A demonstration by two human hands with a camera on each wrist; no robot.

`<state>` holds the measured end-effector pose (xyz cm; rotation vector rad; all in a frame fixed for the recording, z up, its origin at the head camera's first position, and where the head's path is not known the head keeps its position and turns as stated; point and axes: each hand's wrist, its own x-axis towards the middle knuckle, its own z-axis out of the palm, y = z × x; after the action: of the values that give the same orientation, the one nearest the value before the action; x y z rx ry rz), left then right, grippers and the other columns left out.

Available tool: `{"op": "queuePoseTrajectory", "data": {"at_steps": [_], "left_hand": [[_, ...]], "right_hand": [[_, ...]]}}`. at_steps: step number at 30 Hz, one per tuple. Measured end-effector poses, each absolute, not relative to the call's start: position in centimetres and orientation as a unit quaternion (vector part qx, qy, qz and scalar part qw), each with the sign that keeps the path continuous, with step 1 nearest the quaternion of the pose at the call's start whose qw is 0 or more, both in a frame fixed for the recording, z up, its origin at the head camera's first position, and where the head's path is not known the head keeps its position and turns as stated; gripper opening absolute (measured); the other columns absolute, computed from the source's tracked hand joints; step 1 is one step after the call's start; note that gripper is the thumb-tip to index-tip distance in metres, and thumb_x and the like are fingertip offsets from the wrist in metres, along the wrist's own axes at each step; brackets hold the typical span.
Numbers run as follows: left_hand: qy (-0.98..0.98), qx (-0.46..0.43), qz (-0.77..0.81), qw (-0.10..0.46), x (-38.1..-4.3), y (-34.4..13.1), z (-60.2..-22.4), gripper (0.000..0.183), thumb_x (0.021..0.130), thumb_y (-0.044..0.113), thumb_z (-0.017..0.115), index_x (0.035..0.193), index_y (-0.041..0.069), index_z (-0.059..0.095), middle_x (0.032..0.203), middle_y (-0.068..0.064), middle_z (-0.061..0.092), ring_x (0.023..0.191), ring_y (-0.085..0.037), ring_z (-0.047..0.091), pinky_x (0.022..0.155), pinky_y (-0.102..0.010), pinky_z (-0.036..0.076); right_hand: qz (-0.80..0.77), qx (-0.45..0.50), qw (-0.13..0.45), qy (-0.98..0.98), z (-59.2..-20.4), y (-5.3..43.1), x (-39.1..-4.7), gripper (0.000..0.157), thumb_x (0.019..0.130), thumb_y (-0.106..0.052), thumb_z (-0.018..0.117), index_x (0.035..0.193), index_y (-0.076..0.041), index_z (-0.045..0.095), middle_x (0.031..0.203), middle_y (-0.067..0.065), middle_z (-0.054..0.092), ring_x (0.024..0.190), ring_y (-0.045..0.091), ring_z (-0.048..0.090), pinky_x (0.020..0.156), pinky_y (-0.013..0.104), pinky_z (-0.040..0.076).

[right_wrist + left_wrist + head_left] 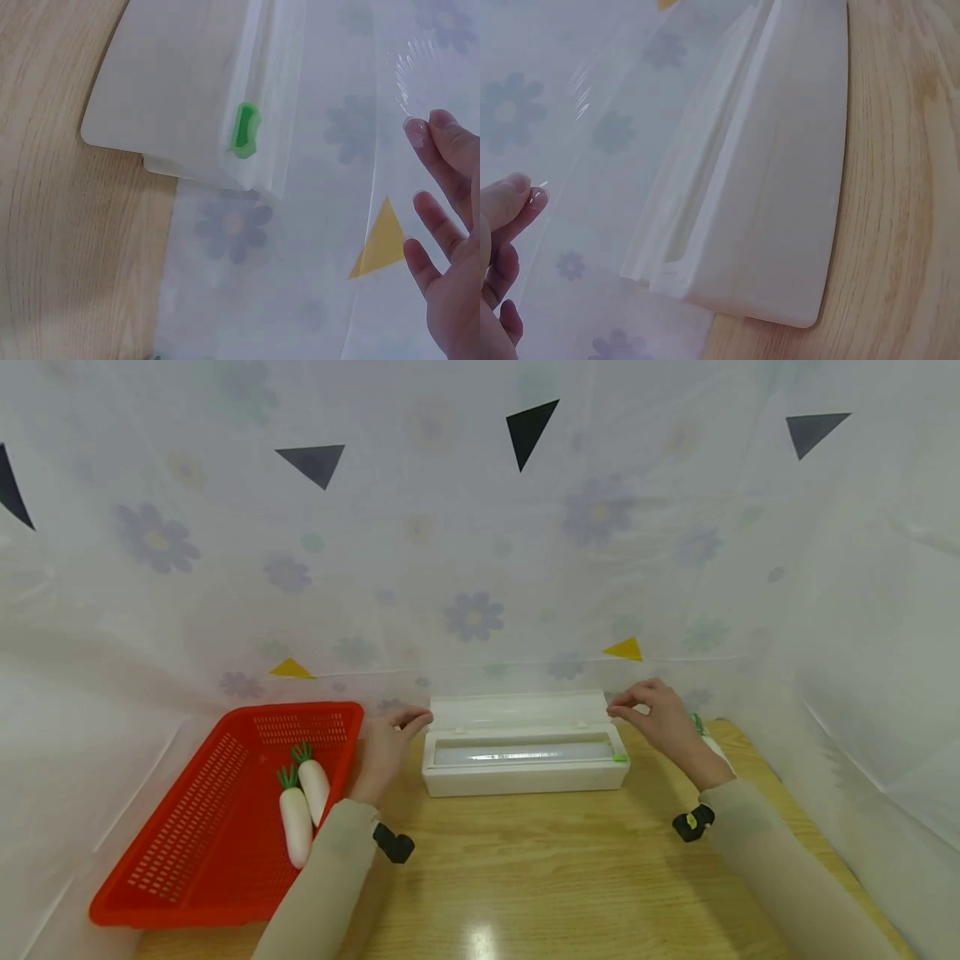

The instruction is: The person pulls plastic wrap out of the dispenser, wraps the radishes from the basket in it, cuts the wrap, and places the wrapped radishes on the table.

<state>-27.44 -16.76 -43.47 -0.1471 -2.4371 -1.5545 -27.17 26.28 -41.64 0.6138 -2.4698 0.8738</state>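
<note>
One white dispenser box (525, 782), lid (517, 706) raised: on the table (525, 877), midway between your left hand (386, 752) and right hand (667, 727), long axis left to right, parallel to the line joining them. One sheet of clear film (417, 69), traced by its sheen, seemingly spanning that line. Left: thumb and forefinger pinching film near the box's left end. Right: same pinch, right end. Neither is clearly nearer. One red basket (187, 914): beside your left arm, two radishes (296, 835) inside.
</note>
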Motion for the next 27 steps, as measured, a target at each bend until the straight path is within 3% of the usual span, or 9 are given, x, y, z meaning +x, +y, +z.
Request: {"op": "queuePoseTrajectory", "data": {"at_steps": [6, 17, 23, 27], "left_hand": [[-0.839, -0.082, -0.514, 0.160, -27.5, -17.2, -42.4, 0.018, 0.096, 0.022, 0.077, 0.106, 0.007, 0.082, 0.102, -0.008, 0.077, 0.090, -0.022, 0.062, 0.073, -0.027, 0.049], [-0.843, -0.119, -0.498, 0.166, -27.2, -17.2, -41.3, 0.016, 0.096, 0.021, 0.078, 0.104, 0.008, 0.081, 0.095, -0.007, 0.076, 0.087, -0.020, 0.061, 0.074, -0.030, 0.045], [-0.842, -0.132, -0.503, 0.142, -27.1, -18.0, -40.8, 0.018, 0.094, 0.022, 0.079, 0.106, 0.009, 0.082, 0.102, -0.005, 0.078, 0.097, -0.021, 0.066, 0.083, -0.037, 0.053], [-0.840, -0.134, -0.513, 0.114, -26.8, -18.8, -40.2, 0.018, 0.093, 0.021, 0.080, 0.106, 0.009, 0.083, 0.106, -0.006, 0.079, 0.104, -0.025, 0.067, 0.093, -0.046, 0.055]], "right_hand": [[0.327, 0.198, 0.196, -0.903, -40.4, 26.4, -26.4, 0.006, 0.098, -0.012, 0.073, 0.101, -0.009, 0.078, 0.108, 0.011, 0.063, 0.097, 0.026, 0.055, 0.075, 0.040, 0.048], [0.327, 0.203, 0.157, -0.910, -39.1, 26.7, -25.8, 0.009, 0.100, -0.012, 0.070, 0.106, -0.005, 0.074, 0.113, 0.016, 0.062, 0.107, 0.036, 0.058, 0.088, 0.058, 0.048], [0.321, 0.188, 0.178, -0.911, -38.5, 27.1, -25.3, 0.006, 0.096, -0.016, 0.077, 0.098, -0.013, 0.081, 0.105, 0.007, 0.066, 0.093, 0.025, 0.061, 0.077, 0.038, 0.050], [0.337, 0.171, 0.159, -0.912, -38.3, 27.5, -25.2, 0.010, 0.095, -0.020, 0.078, 0.098, -0.013, 0.083, 0.111, 0.007, 0.065, 0.100, 0.023, 0.060, 0.078, 0.033, 0.050]]}}
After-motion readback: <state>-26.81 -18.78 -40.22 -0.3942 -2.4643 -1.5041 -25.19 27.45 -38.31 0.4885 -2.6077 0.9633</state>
